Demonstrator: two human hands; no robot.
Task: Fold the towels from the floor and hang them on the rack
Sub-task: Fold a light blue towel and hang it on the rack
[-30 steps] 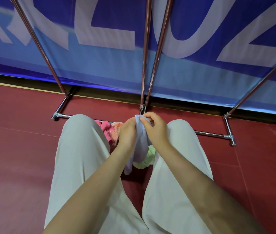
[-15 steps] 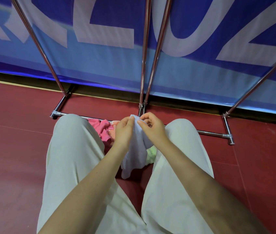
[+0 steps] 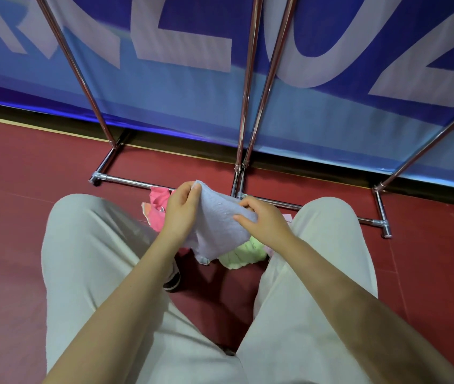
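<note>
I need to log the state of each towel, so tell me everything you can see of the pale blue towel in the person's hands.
The pale blue towel looks like soft terry cloth with a nubbly surface. It is held up above the floor between the knees, partly spread and slanting down toward the person, its lower end hanging bunched. The left hand pinches its top corner; the right hand grips its right edge. Its lower end hangs in front of a green towel; contact there is unclear.

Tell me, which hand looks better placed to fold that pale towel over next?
Probably the left hand: it pinches the pale blue towel's raised top corner, free to swing across. The right hand grips the lower edge.
</note>
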